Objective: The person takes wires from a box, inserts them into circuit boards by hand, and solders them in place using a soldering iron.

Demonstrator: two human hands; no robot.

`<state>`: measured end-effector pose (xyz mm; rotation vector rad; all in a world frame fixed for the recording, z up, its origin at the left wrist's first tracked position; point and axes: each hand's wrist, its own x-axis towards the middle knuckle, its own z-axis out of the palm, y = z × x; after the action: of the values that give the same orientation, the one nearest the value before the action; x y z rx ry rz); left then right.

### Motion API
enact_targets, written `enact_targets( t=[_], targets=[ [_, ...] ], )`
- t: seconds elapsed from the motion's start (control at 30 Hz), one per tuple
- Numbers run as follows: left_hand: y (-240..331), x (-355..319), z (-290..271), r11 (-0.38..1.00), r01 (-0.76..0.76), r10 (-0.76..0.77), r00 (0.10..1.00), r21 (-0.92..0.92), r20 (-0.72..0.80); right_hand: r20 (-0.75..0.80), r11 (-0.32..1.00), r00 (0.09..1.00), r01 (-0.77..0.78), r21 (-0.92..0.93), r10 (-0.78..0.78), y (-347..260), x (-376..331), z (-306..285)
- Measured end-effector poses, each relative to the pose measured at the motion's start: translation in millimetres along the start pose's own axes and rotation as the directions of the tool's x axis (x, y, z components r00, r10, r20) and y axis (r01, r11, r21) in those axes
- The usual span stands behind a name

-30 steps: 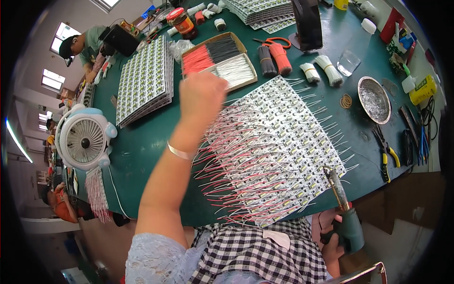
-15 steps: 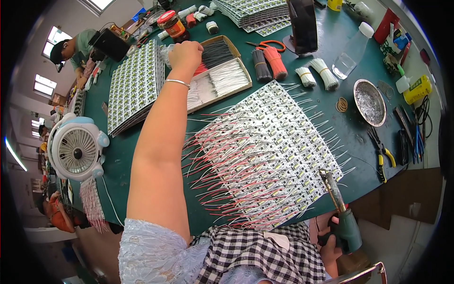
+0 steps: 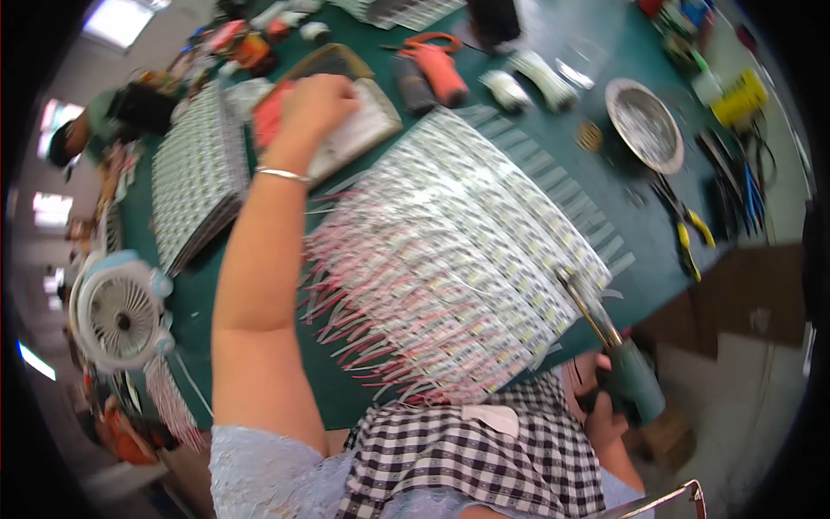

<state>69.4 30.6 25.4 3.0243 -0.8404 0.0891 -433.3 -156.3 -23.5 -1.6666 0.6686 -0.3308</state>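
The left hand (image 3: 316, 108), fingers curled together, is picking wires from the shallow brown wire tray (image 3: 367, 130). Near the tray, the right hand (image 3: 609, 415) stays clamped on the green-handled soldering iron (image 3: 618, 359). Next, I judge, a wire must meet the white LED strips (image 3: 458, 259).

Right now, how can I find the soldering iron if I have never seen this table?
Start at the green table and the big white strip panel at its middle. Go to the panel's near right corner: the right hand grips the soldering iron there. Only it has a thick green handle and a metal rod.
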Motion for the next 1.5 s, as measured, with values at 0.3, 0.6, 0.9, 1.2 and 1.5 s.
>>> enact_targets(
  t=[0.3,0.6,0.9,1.2,1.5],
  targets=[
    [-2,-3,10,0.977,0.011,-0.019,0.999,-0.215,-0.033,0.093,0.994,0.989,0.111,0.025,-0.112,-5,2,-7],
    [3,-16,4,0.881,0.019,-0.078,0.991,-0.473,-0.105,0.104,0.991,0.989,0.100,0.094,-0.109,0,-5,-13],
    [149,-149,-39,0.673,-0.632,0.529,0.774,-0.384,-0.348,0.156,0.997,0.986,0.071,-0.022,-0.067,4,-24,-41],
    [163,-195,-23,0.700,-0.547,0.474,0.837,-0.459,-0.275,0.116,1.000,0.993,-0.013,-0.002,0.013,2,-28,-39],
    [8,-41,-19,0.926,-0.015,-0.120,0.936,-0.377,-0.331,0.158,0.997,0.986,0.054,-0.059,-0.044,-2,-19,-34]
  ],
)
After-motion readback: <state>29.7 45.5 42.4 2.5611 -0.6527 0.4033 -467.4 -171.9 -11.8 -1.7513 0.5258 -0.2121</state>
